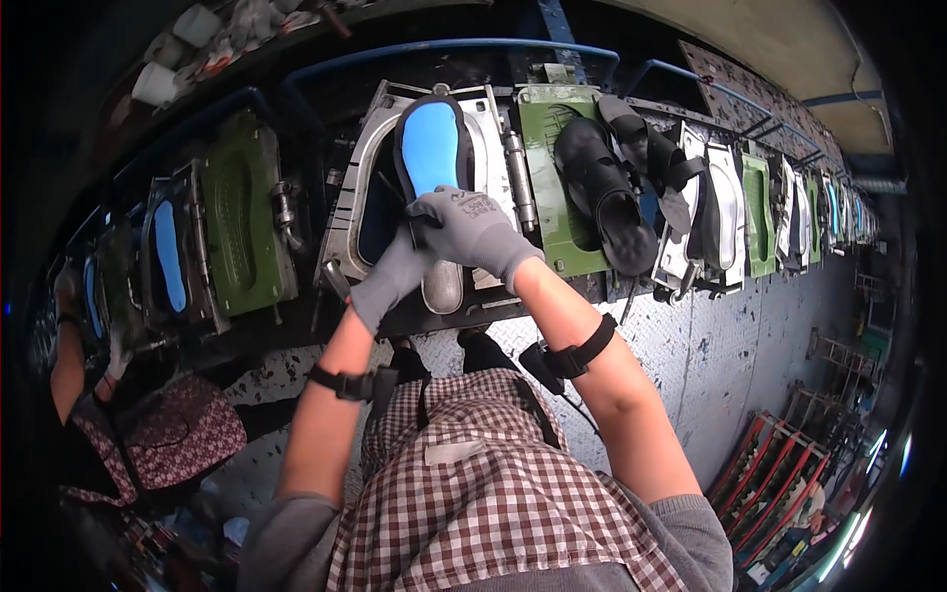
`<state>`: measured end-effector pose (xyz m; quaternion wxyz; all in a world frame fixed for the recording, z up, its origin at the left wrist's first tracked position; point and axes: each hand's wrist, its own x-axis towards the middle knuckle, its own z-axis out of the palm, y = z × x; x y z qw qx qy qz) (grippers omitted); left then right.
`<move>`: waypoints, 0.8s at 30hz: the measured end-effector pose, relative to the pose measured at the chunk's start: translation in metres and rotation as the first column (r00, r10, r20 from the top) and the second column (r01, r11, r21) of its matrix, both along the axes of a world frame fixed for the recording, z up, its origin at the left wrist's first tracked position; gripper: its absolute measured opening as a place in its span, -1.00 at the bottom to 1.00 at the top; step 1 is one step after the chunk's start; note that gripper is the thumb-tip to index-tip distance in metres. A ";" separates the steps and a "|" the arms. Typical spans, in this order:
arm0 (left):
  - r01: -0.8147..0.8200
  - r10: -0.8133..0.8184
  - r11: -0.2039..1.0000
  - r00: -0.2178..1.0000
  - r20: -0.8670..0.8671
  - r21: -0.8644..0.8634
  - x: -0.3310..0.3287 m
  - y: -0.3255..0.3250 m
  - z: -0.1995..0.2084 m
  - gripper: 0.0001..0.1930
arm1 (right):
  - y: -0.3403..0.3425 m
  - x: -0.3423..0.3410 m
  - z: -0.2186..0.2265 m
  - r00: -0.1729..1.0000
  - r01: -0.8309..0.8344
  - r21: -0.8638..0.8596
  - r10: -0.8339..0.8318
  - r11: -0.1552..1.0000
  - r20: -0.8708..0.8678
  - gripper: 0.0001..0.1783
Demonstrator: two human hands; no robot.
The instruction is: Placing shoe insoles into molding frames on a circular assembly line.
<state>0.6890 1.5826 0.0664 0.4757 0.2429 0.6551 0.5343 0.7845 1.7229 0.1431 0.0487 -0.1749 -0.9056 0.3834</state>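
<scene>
Straight ahead, a sandal upper with a bright blue underside [432, 148] and a black rim is stretched over a metal shoe last [443, 288], whose bare silver heel end points toward me. My right hand [472, 229], in a grey glove, is closed on the black edge near the heel end of the blue part. Pressed against it from the left, my gloved left hand [397, 271] is closed at the same edge; its fingertips are partly hidden behind the right hand. The last sits over an open silver mould frame [345, 212].
Right of the frame, black sandals [604, 197] lie on a green mould plate [538, 178]. Another green mould [240, 212] and a blue-soled piece [169, 255] stand left. More moulds line the right. A co-worker's arm [69, 360] is at far left; a red rack [769, 483] stands lower right.
</scene>
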 end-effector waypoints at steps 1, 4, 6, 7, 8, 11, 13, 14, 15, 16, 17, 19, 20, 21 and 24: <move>0.171 -0.167 0.973 0.985 0.040 -0.158 0.017 -0.013 0.013 -0.44 | 0.002 0.006 -0.010 1.000 0.009 0.002 -0.009 1.000 0.011 -0.77; 0.288 -0.186 0.901 0.932 0.312 -0.325 0.037 -0.043 0.026 -0.50 | -0.026 0.016 -0.022 0.997 0.061 0.022 -0.060 0.998 -0.051 -0.77; 0.257 -0.053 0.906 0.856 0.514 -0.335 0.042 -0.058 0.013 -0.57 | -0.080 0.061 -0.029 0.995 -0.073 0.068 0.068 0.995 0.075 -0.72; 0.180 -0.036 0.941 0.895 0.444 -0.286 0.045 -0.069 0.005 -0.58 | -0.090 0.068 -0.027 0.991 0.047 -0.069 -0.038 0.997 0.131 -0.73; 0.108 -0.015 0.968 0.926 0.378 -0.227 0.050 -0.074 0.000 -0.59 | -0.083 0.073 -0.026 0.991 0.034 -0.064 -0.025 0.997 0.135 -0.73; -0.005 0.107 0.981 0.850 0.516 -0.195 0.044 -0.066 0.032 -0.55 | -0.050 0.087 -0.014 0.969 0.102 -0.248 -0.040 0.963 0.245 -0.74; -0.361 0.433 0.893 0.850 0.299 -0.268 0.044 -0.040 0.045 -0.49 | -0.034 0.072 -0.006 0.940 0.322 -0.057 -0.312 0.945 0.136 -0.53; -0.395 0.419 0.907 0.810 0.411 -0.147 0.032 -0.034 0.022 -0.42 | -0.035 0.060 -0.006 0.922 0.387 0.053 -0.388 0.921 0.011 -0.42; -0.317 0.346 0.938 0.851 0.395 -0.138 0.026 -0.008 0.029 -0.36 | -0.030 0.060 -0.013 0.915 0.402 0.063 -0.404 0.914 0.023 -0.42; -0.239 0.271 0.962 0.887 0.373 -0.131 0.021 0.013 0.039 -0.28 | -0.027 0.058 -0.022 0.898 0.405 0.079 -0.412 0.911 0.152 -0.35; -0.251 0.282 0.959 0.888 0.364 -0.130 0.012 0.011 0.021 -0.28 | -0.030 0.048 -0.025 0.882 0.382 0.084 -0.390 0.920 0.264 -0.27; -0.436 0.313 0.876 0.839 0.445 0.205 -0.001 -0.003 -0.032 -0.31 | -0.037 0.035 -0.027 0.887 0.419 -0.104 -0.383 0.902 0.258 -0.28; -0.415 0.288 0.887 0.839 0.461 0.201 0.005 0.007 -0.031 -0.31 | -0.032 0.041 -0.034 0.858 0.499 -0.267 -0.428 0.824 0.285 -0.28; -0.360 0.228 0.890 0.883 0.411 0.281 0.009 0.019 -0.022 -0.35 | -0.030 0.047 -0.029 0.843 0.534 -0.335 -0.457 0.776 0.285 -0.27; -0.214 0.213 0.920 0.976 0.039 0.328 -0.002 0.034 -0.022 -0.39 | -0.036 0.041 -0.022 0.812 0.571 -0.367 -0.569 0.734 0.125 -0.32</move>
